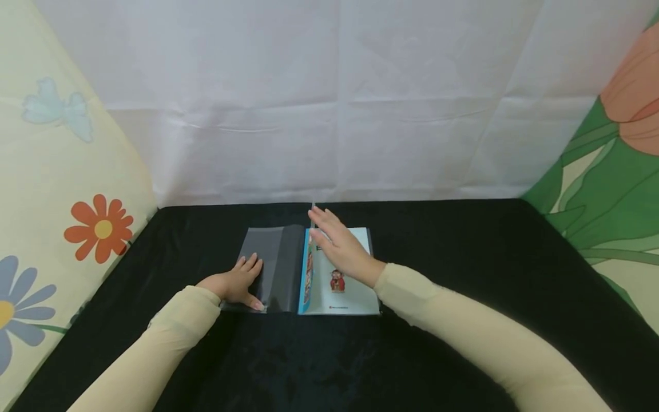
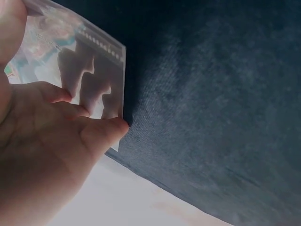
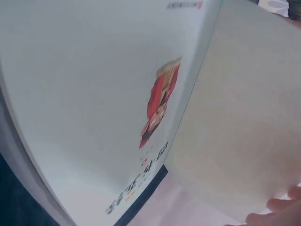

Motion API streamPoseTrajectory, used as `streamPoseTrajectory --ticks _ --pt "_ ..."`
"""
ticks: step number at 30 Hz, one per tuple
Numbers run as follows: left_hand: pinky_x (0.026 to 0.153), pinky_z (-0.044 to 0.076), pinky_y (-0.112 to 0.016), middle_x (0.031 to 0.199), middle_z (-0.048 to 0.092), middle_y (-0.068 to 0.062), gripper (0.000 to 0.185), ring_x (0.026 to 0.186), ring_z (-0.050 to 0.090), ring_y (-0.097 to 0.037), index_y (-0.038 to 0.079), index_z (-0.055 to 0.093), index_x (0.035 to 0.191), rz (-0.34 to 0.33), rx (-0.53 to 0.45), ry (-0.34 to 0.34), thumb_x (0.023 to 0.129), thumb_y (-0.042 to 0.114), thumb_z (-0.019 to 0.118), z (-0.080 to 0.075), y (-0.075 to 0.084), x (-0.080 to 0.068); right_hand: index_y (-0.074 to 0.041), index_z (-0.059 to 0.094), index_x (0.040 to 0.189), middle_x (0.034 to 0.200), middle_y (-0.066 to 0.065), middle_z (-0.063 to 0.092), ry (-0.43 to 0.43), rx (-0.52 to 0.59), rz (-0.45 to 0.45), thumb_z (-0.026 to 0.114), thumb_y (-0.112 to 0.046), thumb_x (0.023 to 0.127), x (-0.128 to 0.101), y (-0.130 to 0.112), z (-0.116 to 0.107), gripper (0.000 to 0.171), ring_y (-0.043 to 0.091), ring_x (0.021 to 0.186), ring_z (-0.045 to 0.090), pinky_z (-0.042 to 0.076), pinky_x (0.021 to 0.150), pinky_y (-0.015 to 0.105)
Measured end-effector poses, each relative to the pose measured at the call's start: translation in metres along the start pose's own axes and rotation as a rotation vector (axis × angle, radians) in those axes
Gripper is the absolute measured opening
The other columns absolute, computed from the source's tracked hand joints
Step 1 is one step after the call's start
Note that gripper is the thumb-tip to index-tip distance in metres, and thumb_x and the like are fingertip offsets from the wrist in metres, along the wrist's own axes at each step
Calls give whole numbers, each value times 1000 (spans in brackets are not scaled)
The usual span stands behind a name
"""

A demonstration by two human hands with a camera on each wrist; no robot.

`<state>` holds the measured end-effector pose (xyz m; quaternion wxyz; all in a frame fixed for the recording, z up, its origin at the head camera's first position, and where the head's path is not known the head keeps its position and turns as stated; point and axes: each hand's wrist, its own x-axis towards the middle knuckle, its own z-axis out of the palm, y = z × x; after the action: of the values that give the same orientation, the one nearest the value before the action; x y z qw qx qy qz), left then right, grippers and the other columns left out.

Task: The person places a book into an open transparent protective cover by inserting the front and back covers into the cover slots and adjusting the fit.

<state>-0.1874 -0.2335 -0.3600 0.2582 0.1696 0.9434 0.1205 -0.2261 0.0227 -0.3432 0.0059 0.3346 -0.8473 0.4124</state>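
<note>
An open book lies on the black cloth, its title page [image 1: 355,298] with a small red-robed figure [image 1: 337,281] facing up on the right. Over the left side, a clear plastic-covered flap [image 1: 270,246] lies flat, and my left hand [image 1: 235,284] rests on it with fingers spread. The left wrist view shows those fingers across the shiny plastic sheet [image 2: 115,82] near its corner. Beside the spine, a page [image 1: 307,280] stands nearly upright. My right hand [image 1: 346,246] touches its upper part with straight fingers. Its blank side [image 3: 235,103] and my fingertips [image 3: 277,206] show in the right wrist view.
Black cloth [image 1: 463,252] covers the table around the book. A white sheet [image 1: 334,103] hangs behind it. Printed floral panels stand at the left [image 1: 103,171] and right [image 1: 618,200].
</note>
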Motion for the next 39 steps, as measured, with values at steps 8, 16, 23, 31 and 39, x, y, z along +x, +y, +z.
streamPoseTrajectory --ticks 8,16,23,31,39 --pt "111 14 -62 154 2 -37 100 140 -2 -55 -16 16 147 -14 -18 -13 82 30 77 1 -2 2 -9 30 153 161 9 14 -104 0 -10 38 -30 106 6 3 10 52 27 148 7 15 114 55" --pt "111 14 -62 154 3 -36 100 140 0 -55 -15 17 147 -29 2 -16 83 32 77 0 -2 5 -15 33 153 162 5 10 -235 -71 75 41 -37 104 7 3 30 53 30 148 1 11 115 53" --pt "111 13 -62 154 3 -36 100 140 -1 -55 -15 17 147 -31 -12 -10 82 31 78 0 -3 3 -12 31 153 162 5 10 -299 -125 114 43 -39 104 8 -1 46 57 28 148 -7 8 116 52" --pt "111 13 -63 154 3 -36 101 140 -2 -54 -15 17 147 -34 -16 -7 81 30 78 0 -2 1 -5 32 151 161 7 17 -315 -289 185 45 -40 103 9 -6 59 61 31 148 -3 22 111 57" --pt "111 12 -62 155 2 -35 101 141 -3 -54 -14 16 148 -35 -19 -9 82 31 78 1 -4 1 -6 42 147 159 7 24 -347 -434 274 51 -40 100 14 -10 71 59 30 148 1 31 104 63"
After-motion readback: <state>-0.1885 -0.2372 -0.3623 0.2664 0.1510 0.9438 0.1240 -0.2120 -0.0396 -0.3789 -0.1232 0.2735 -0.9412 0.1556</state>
